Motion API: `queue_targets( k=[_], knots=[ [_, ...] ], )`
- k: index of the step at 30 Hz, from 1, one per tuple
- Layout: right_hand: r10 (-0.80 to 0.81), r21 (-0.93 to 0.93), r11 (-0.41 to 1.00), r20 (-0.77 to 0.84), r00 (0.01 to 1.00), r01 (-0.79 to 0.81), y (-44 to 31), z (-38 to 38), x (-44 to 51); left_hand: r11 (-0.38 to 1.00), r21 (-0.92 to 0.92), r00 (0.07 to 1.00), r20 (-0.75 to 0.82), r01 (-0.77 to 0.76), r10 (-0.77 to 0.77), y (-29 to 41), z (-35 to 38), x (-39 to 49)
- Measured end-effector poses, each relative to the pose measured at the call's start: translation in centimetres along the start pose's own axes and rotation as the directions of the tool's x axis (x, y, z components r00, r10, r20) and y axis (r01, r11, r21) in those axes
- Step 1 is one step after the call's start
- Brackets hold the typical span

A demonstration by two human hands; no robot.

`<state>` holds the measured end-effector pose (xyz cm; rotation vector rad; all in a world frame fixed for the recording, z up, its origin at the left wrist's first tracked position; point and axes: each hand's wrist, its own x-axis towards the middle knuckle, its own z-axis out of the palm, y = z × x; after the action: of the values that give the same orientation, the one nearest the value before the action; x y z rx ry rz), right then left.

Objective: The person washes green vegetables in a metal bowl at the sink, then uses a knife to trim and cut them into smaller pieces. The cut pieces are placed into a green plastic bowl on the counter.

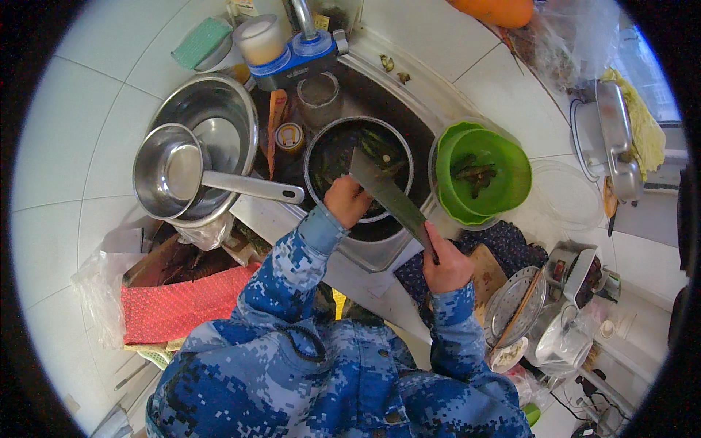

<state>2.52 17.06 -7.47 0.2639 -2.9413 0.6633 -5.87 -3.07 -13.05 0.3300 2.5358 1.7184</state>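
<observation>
My right hand (448, 261) grips the handle end of a broad kitchen knife, probably a cleaver. Its dark blade (391, 197) slants up and leftward across a round metal pot (408, 150) standing in the sink. My left hand (348, 201), fingers curled, is over the pot's near left rim, close beside the blade. Whatever those fingers may hold is hidden by the hand and blade. Inside the pot lie dark green pieces (375, 143) that look like vegetables, and one small pale round bit (386, 159).
Right of the sink (378, 257), nested green plastic bowls (515, 159) hold brown pieces (475, 175). On the left, a steel saucepan (164, 169) rests on a large steel basin (249, 117), its handle pointing towards the pot. A can (289, 137) and a glass jar (319, 98) stand behind.
</observation>
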Motion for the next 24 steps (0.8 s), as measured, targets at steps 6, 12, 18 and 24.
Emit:
queue_targets(
  k=[6,12,18,24],
  knots=[
    [0.005,0.062,0.998,-0.052,0.999,-0.002,0.4,0.5,0.4,0.991,0.004,0.991,-0.005,0.134,-0.134,0.3,-0.5,-0.8],
    [0.009,-0.013,1.000,0.040,0.999,-0.008,-0.3,0.2,0.1,0.993,0.117,0.999,-0.023,0.026,-0.023,-0.2,-0.6,-1.1],
    [-0.004,-0.021,1.000,-0.019,1.000,0.003,-0.2,0.3,0.4,0.976,0.139,0.985,-0.016,0.170,-0.170,1.2,-1.1,-1.6],
    [-0.010,0.003,1.000,0.003,1.000,0.010,-0.5,0.2,0.3,0.976,0.153,0.988,-0.014,0.154,-0.154,1.5,-1.5,-1.9]
  ],
)
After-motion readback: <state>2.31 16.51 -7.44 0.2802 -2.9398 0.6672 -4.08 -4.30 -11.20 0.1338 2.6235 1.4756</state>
